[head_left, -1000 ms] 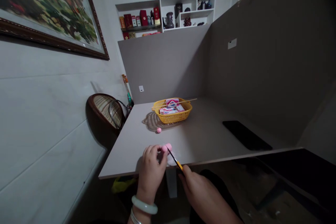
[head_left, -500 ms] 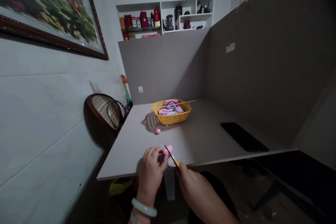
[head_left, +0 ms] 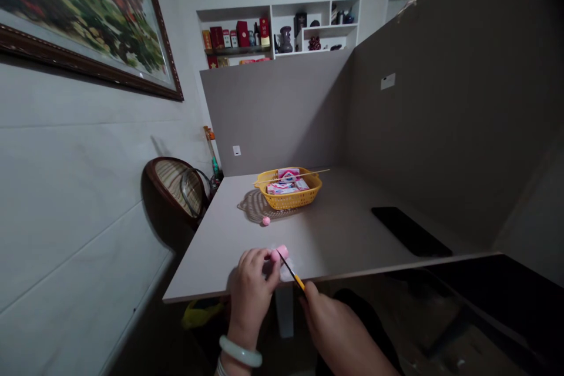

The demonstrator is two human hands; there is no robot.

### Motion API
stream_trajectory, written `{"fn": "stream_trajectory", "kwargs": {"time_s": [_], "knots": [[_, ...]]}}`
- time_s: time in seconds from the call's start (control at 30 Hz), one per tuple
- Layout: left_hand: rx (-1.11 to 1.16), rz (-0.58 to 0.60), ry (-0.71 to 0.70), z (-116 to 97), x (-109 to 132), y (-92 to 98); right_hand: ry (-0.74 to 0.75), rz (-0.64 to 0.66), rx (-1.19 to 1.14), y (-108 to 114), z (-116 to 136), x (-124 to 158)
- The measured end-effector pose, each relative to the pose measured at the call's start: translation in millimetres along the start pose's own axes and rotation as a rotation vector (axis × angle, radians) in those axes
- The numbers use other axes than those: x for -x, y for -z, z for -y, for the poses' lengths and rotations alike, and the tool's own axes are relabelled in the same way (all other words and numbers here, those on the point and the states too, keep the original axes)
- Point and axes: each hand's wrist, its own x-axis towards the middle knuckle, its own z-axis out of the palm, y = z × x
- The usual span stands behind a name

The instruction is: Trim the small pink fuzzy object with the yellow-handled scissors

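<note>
yellow plastic basket and small pink ball far off on gray table; soft pink lump pinched in curled left hand, thin yellow-handled tool gripped in closed right hand.

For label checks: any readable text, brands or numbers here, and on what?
No text is legible.
Boxes in the yellow basket: printed, too small to read.
Boxes on the wall shelf: too small to read.
White label on the right partition: blurred, unreadable.
Pink piece in the left hand: no text seen.
Yellow knife handle in the right hand: no text seen.
</note>
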Motion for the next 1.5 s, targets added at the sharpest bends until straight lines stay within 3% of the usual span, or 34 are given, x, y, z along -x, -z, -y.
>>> {"fn": "stream_trajectory", "kwargs": {"time_s": [0.1, 0.27, 0.47, 0.63, 0.9, 1.13, 1.37, 1.5], "knots": [[0.003, 0.011, -0.001, 0, -1, 0.6, -0.010, 0.015, 0.008, 5, 2, 6], [-0.001, -0.011, -0.016, 0, -2, 1.2, 0.004, -0.032, 0.023, 18, 13, -7], [0.020, 0.018, -0.010, 2, 0, 2.7, -0.020, 0.032, 0.034, 5, 3, 6], [-0.004, 0.020, -0.014, 2, 0, 2.6, 0.024, -0.060, 0.037, 11, 10, -3], [0.029, 0.009, -0.029, 3, 1, 4.2, 0.011, -0.003, 0.002, 0, 2, 6], [-0.006, -0.012, -0.027, 4, -1, 2.4, 0.021, -0.044, 0.044, 16, 17, -15], [0.012, 0.004, -0.027, 4, 1, 4.5, 0.009, -0.018, -0.039, 0, 0, 8], [0.023, 0.006, -0.010, 2, -1, 4.8, 0.043, -0.067, -0.011, 8, 7, -3]]}}
